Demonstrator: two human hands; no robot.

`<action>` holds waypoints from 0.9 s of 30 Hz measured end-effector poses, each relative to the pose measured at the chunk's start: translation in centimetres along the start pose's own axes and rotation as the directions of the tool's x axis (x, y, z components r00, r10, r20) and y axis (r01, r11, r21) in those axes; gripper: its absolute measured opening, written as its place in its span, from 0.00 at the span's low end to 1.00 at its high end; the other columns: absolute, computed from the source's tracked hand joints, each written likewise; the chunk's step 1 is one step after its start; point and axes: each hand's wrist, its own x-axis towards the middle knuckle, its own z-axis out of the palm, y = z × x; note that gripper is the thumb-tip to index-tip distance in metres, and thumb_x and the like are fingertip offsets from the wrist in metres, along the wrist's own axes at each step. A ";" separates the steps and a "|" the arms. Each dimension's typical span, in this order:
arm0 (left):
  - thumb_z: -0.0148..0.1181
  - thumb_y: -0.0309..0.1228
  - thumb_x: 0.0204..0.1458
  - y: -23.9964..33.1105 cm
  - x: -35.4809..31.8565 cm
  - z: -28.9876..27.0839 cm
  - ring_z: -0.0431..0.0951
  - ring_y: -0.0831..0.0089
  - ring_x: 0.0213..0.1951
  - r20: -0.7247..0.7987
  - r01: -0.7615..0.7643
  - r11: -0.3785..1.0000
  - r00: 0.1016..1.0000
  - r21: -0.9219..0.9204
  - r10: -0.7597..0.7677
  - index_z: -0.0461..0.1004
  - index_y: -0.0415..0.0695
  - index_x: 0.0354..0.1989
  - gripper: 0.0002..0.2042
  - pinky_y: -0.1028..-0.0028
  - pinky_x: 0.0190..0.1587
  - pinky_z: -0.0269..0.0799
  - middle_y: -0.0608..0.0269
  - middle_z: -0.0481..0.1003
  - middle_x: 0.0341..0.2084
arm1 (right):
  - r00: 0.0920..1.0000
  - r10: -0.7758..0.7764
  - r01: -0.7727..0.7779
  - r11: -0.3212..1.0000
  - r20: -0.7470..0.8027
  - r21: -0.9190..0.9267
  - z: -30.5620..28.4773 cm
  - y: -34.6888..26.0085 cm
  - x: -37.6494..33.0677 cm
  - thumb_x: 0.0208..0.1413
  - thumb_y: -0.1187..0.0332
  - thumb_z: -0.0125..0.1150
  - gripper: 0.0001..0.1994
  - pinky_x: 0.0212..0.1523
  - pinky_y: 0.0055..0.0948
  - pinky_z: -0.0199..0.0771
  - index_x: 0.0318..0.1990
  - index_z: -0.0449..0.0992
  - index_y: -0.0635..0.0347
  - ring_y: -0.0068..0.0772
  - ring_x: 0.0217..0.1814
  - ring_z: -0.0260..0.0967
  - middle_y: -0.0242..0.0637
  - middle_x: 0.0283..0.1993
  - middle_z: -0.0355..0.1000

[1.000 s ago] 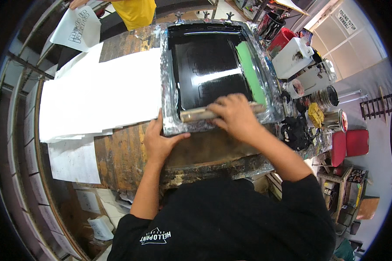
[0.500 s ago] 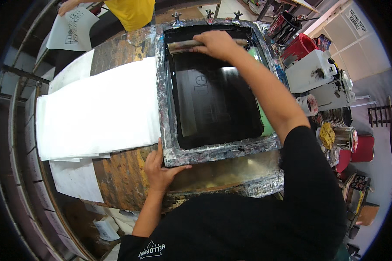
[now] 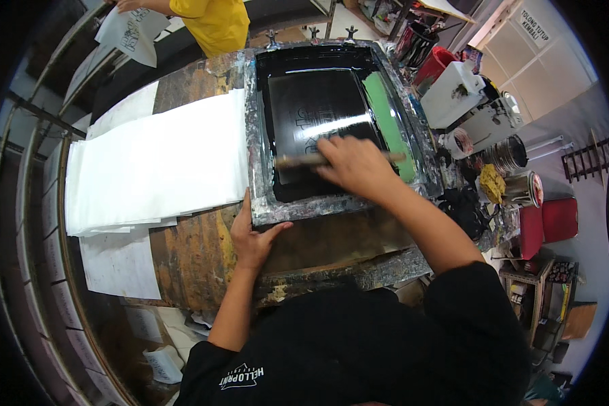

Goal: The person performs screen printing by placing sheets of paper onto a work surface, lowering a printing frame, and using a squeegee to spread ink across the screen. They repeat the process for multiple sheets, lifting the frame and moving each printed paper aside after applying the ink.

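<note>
My right hand (image 3: pixel 360 166) is closed around a long, narrow, wooden-looking squeegee (image 3: pixel 295 161), which lies across the black-inked mesh (image 3: pixel 287 189) toward six o'clock. My left hand (image 3: pixel 252 247) is unclenched, thumb and forefinger spread against the seven o'clock corner of the paint-crusted rectangular screen frame (image 3: pixel 331 214). I judge an ink stroke is in hand; the next move calls for even pressure along the blade and a steadied frame.

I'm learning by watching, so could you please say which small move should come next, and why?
Perhaps draw the squeegee slightly closer to the near edge of the frame: the right hand grips it short of there, black ink lies between, and the left hand touches the near-left corner.
</note>
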 end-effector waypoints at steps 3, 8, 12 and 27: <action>0.88 0.38 0.43 4.0 1.6 -0.3 0.83 0.62 0.53 -0.089 0.050 0.947 0.993 -0.318 -0.082 0.64 0.31 0.75 0.52 0.64 0.58 0.78 0.46 0.81 0.53 | 0.982 -0.095 0.101 0.995 -0.163 0.027 -5.2 -2.6 -3.7 0.61 0.53 0.68 0.19 0.46 0.52 0.80 0.47 0.75 0.58 0.52 0.44 0.79 0.46 0.42 0.76; 0.79 0.39 0.57 8.9 6.9 -1.0 0.72 0.63 0.62 -0.211 -0.106 0.820 0.977 -0.563 -0.019 0.49 0.32 0.82 0.52 0.64 0.67 0.67 0.45 0.71 0.64 | 0.819 -0.191 0.039 0.959 -0.541 -0.280 -13.1 -4.2 -0.2 0.61 0.51 0.66 0.19 0.56 0.51 0.70 0.46 0.77 0.58 0.48 0.46 0.76 0.42 0.40 0.77; 0.61 0.67 0.62 6.4 6.3 1.3 0.52 0.43 0.80 0.178 -0.136 0.616 0.984 0.776 -0.007 0.49 0.33 0.82 0.55 0.31 0.78 0.28 0.33 0.53 0.78 | 0.734 -0.242 0.037 0.947 -0.635 -0.318 -16.0 -3.3 3.4 0.60 0.47 0.67 0.21 0.53 0.49 0.66 0.42 0.79 0.58 0.47 0.44 0.76 0.42 0.36 0.78; 0.69 0.34 0.65 4.9 11.9 -1.2 0.75 0.46 0.69 -0.129 -0.133 0.913 0.972 0.385 0.196 0.76 0.33 0.66 0.25 0.43 0.82 0.39 0.37 0.78 0.63 | 0.814 -0.067 -0.027 0.988 -0.577 -0.153 -22.8 -4.8 9.3 0.70 0.43 0.54 0.30 0.24 0.34 0.62 0.23 0.76 0.58 0.27 0.17 0.61 0.33 0.16 0.67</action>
